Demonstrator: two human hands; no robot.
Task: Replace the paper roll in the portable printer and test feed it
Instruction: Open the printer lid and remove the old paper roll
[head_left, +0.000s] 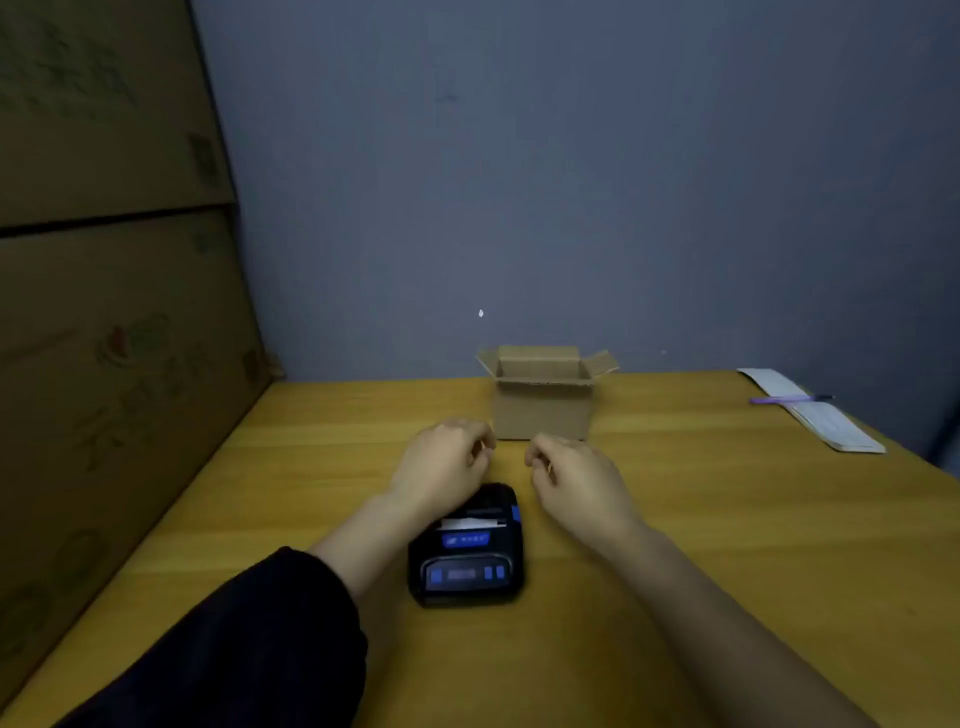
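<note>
One printer (466, 551), black with blue trim, sits flat on the wooden table (727, 571) close to the person, between the two forearms. It's closed, with one short white paper strip (471, 523) showing at the slot across its top. One blue label (466, 539) sits under the slot with white marks on it, too blurred to read. The front panel has a small display and a few blue buttons, also unreadable. Two hands are in view, both hovering just past the printer's far end and apart from each other. The left hand (444, 465) has its fingers curled inward and its wrist crosses over the printer's far left corner. The dark sleeve (249, 644) is pushed up that forearm. The right hand (574, 480) also has its fingers curled inward, off to the printer's right, and that forearm is bare. Fingertips are blurred and tucked under, so I cannot tell whether either hand pinches anything. One small cardboard box (543, 410) stands behind the hands near the wall, flaps open, with no print visible on it. One white notepad (826, 421) lies at the far right with one purple pen (789, 399) across it. Its lines are too small to read. Two big cartons (119, 364) are stacked on the left, with faded pictures and illegible text.
</note>
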